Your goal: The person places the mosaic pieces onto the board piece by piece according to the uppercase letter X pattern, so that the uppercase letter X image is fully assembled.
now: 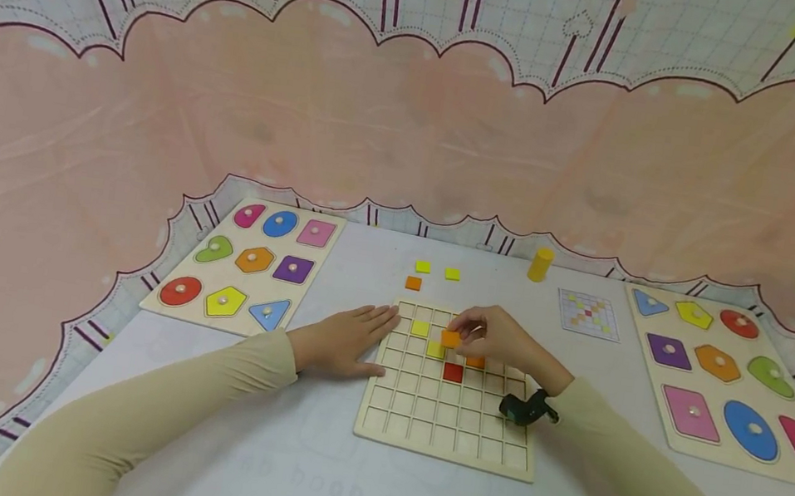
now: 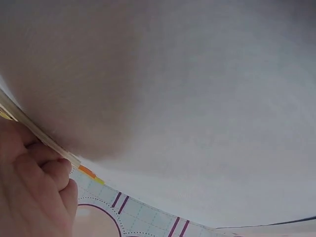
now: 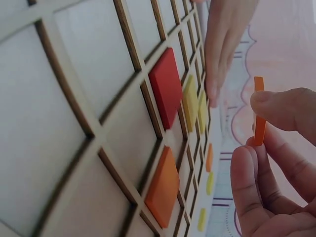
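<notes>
A wooden grid board (image 1: 414,409) lies on the white table. Flat along its left edge rests my left hand (image 1: 347,342), fingers outstretched and touching the rim. My right hand (image 1: 499,337) pinches an orange square tile (image 3: 259,111) between thumb and fingertips, held above the board's upper part. Set in the grid are a red tile (image 1: 452,372), another orange tile (image 3: 163,187) partly hidden by the right hand in the head view, and two yellow tiles, one nearer the corner (image 1: 420,328) and one beside the held tile (image 1: 435,349).
Behind the board lie two loose yellow tiles (image 1: 423,266) and a loose orange tile (image 1: 413,284). A yellow cylinder (image 1: 540,264) stands near a pattern card (image 1: 588,314). Shape puzzle boards flank the work, one left (image 1: 192,321) and one right (image 1: 663,375). A patterned cloth (image 1: 413,133) hangs behind.
</notes>
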